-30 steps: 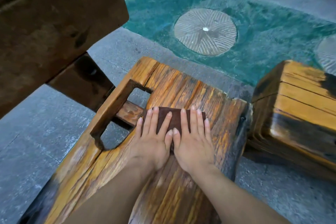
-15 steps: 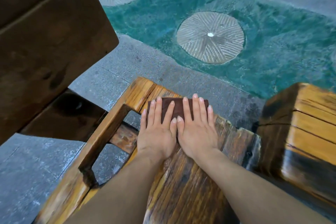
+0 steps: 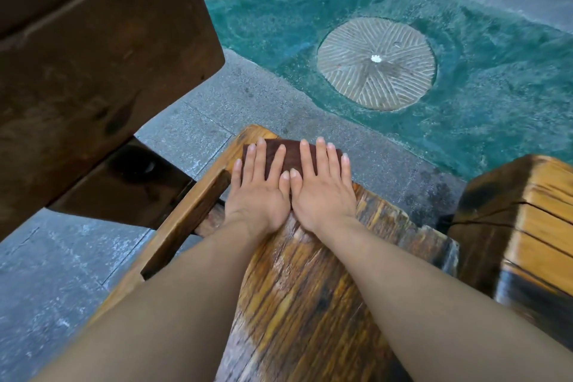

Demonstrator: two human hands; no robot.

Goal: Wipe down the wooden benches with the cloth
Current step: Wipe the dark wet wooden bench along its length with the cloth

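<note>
A folded dark brown cloth [image 3: 291, 153] lies at the far end of the orange-brown wooden bench [image 3: 313, 295] in front of me. My left hand [image 3: 259, 189] and my right hand [image 3: 321, 187] press flat on the cloth side by side, fingers straight and spread, thumbs touching. Most of the cloth is hidden under my fingers. The bench surface behind my hands looks wet and glossy.
A second wooden bench block [image 3: 527, 226] stands close on the right. A dark wooden table top [image 3: 93, 56] overhangs at the upper left, its leg [image 3: 124, 186] beside the bench rail. Beyond the bench end are grey paving [image 3: 279, 108] and green floor with round stone discs [image 3: 376, 63].
Both hands have pushed the cloth forward along the bench, from its middle to its far end. The camera has leaned forward with them.
</note>
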